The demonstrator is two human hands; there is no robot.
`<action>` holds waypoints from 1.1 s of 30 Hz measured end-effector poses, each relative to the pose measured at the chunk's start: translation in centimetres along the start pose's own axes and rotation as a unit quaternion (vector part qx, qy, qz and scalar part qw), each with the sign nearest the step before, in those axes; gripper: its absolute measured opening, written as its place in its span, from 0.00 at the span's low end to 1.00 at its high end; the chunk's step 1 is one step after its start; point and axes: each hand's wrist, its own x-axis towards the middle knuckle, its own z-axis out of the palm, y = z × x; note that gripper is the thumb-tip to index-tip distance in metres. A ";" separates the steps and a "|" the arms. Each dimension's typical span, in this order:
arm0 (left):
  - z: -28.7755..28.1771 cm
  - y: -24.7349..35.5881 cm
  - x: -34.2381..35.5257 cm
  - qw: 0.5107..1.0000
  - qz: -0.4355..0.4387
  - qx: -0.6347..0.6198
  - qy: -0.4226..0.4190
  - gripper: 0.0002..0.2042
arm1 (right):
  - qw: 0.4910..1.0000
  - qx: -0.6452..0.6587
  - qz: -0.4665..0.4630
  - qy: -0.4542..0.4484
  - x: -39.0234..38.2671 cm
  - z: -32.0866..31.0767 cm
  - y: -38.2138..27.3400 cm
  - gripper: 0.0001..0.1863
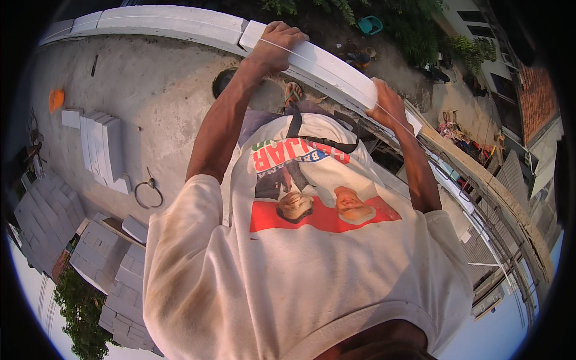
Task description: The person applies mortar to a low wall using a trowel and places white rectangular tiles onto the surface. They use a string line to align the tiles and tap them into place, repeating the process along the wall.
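Laying looks like the step in hand: the left hand [275, 45] is gripping the white block's [324, 66] left end atop the wall row [162, 25], the right hand [387, 105] is clasping its other end; next likely calls for aligning it along the string [312, 60].

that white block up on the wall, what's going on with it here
A person in a white printed T-shirt grips a long white block with both bare hands: the left hand wraps over one end, the right hand clasps the other. The block sits at the end of a row of white blocks along the edge of a concrete rooftop, with a thin taut string running across it. More white blocks stand stacked on the roof to the person's left.
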 end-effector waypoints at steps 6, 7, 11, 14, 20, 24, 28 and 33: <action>0.0 -0.4 -0.3 1.000 0.001 0.000 -0.004 0.35 | 1.000 0.002 -0.004 0.001 0.2 0.1 -0.3 0.49; -0.1 -0.5 -0.3 1.000 -0.001 0.001 -0.012 0.36 | 1.000 0.009 -0.008 0.000 0.1 0.1 -0.4 0.49; -1.0 -1.0 0.0 0.994 0.005 0.087 -0.062 0.42 | 1.000 0.010 -0.018 -0.018 -1.0 -1.5 0.3 0.53; -3.9 -3.9 -1.5 0.982 -0.049 0.152 -0.102 0.49 | 0.999 -0.026 0.008 -0.018 -3.4 -2.1 3.5 0.58; -7.4 -7.8 -1.8 0.978 -0.013 0.090 -0.187 0.48 | 0.997 -0.046 0.057 -0.030 -9.1 -0.7 11.6 0.59; -8.1 -7.6 -1.3 0.975 0.024 0.104 -0.197 0.50 | 0.998 -0.022 0.062 -0.013 -9.1 1.1 13.2 0.47; -8.9 -6.7 -0.8 0.969 0.055 0.132 -0.201 0.48 | 0.997 -0.048 0.027 0.063 -9.7 2.3 13.9 0.42; -8.3 -8.5 -1.2 0.971 0.085 0.130 -0.181 0.47 | 0.996 -0.047 0.058 0.043 -9.4 2.0 13.2 0.41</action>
